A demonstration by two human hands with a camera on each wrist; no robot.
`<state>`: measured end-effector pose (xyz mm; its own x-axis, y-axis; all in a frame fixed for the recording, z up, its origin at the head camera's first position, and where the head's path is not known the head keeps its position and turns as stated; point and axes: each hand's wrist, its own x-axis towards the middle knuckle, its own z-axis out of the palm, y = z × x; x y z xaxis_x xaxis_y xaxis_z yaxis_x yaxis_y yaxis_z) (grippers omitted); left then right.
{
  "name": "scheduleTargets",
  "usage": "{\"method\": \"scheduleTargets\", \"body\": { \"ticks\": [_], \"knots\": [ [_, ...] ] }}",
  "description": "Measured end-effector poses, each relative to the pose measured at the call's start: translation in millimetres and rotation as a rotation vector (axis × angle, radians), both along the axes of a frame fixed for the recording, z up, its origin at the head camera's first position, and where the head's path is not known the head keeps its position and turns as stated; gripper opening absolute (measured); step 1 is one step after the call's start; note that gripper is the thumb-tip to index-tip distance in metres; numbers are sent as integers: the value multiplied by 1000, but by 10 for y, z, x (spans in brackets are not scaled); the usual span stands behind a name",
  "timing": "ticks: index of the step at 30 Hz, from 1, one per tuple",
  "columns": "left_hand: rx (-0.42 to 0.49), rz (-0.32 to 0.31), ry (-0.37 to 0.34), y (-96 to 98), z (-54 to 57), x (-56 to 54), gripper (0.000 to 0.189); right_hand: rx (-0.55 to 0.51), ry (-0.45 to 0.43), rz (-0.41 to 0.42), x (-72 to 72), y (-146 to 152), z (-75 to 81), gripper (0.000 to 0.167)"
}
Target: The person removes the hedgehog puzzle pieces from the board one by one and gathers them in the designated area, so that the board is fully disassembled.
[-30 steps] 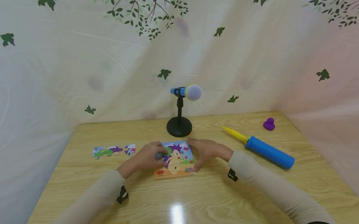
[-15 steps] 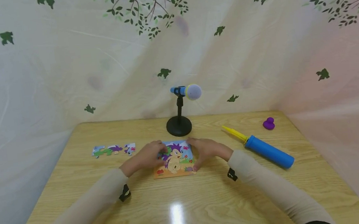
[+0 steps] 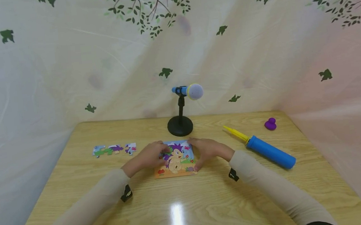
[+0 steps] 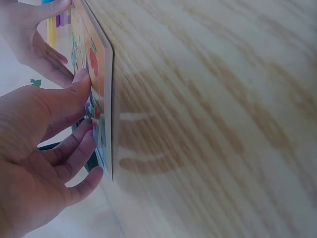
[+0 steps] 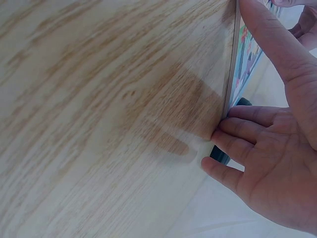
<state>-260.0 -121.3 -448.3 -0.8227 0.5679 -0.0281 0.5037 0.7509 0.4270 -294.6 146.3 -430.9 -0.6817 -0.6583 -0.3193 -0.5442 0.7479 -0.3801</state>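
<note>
A square jigsaw puzzle (image 3: 176, 163) with a purple-haired cartoon hedgehog and an orange lower border lies on the wooden table. My left hand (image 3: 147, 156) is over its left side. In the left wrist view, thumb and fingers close around a colourful puzzle piece (image 4: 95, 110) at the board's surface, covering part of it. My right hand (image 3: 208, 150) holds the board along the right edge, thumb at the near corner and fingers at the far corner. The right wrist view shows those fingertips (image 5: 220, 130) against the board's edge. Several loose puzzle pieces (image 3: 116, 149) lie to the left.
Behind the puzzle stands a toy microphone (image 3: 186, 91) on a black stand (image 3: 180, 126). A blue hand pump (image 3: 270, 151) with a yellow nozzle lies at the right, near a small purple object (image 3: 270, 124). A leaf-printed curtain (image 3: 125, 78) hangs behind the table.
My left hand and forearm have shifted very slightly to the right over the puzzle. The right hand keeps its hold on the board, and the loose pieces stay where they were.
</note>
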Motion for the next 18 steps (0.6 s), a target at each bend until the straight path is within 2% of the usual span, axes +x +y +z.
{"method": "scheduleTargets", "body": {
  "ticks": [12,18],
  "knots": [
    [16,-15,1,8,15,23,32,-3,-4,-7,11,-11,-5,117],
    [18,-15,37,15,11,15,31,-9,-4,-5,22,-8,16,117]
  ]
}}
